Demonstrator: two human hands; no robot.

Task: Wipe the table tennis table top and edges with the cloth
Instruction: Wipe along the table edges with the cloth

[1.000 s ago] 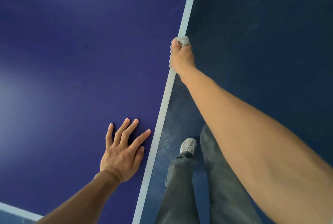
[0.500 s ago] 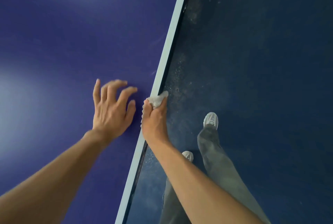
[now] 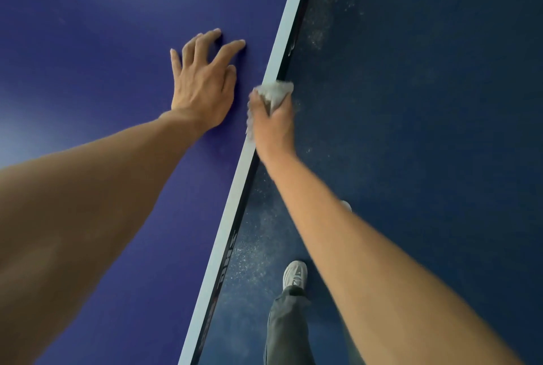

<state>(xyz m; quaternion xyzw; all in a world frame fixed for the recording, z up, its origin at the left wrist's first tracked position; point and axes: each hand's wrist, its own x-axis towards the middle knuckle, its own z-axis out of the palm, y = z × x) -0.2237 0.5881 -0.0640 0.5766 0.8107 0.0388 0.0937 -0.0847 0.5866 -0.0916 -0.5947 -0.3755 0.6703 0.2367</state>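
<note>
From the head view, I look down along the long side of the table, whose blue top fills the left half of the frame. Its pale edge runs on a diagonal from top right to bottom left. My left hand rests on the top just beside that edge. Its fingers are spread and nearly straight, the tips are pressed down, and it holds nothing; it reads as a brace. My right hand is curled round the cloth, a bunched grey-white wad that sticks out past the knuckles. The hand wraps over the edge, so the cloth lies against the rim and side face. I cannot tell how much of it reaches under the lip.

Right of the edge is dark floor, flecked with pale dust close to the table. Below are one light shoe and a grey trouser leg.

I judge the step in hand to be the edge wipe, with the cloth partway along this side. The rim runs on above and below my grip, so much of it may be left to do. Nothing on the top tells me whether it is wiped.

The next move calls for a steady slide along the rim with the cloth pinched firmly against it. My left hand should take the weight so the stroke does not lift off. My feet need to follow the reach, or the cloth will slip off the lip.
</note>
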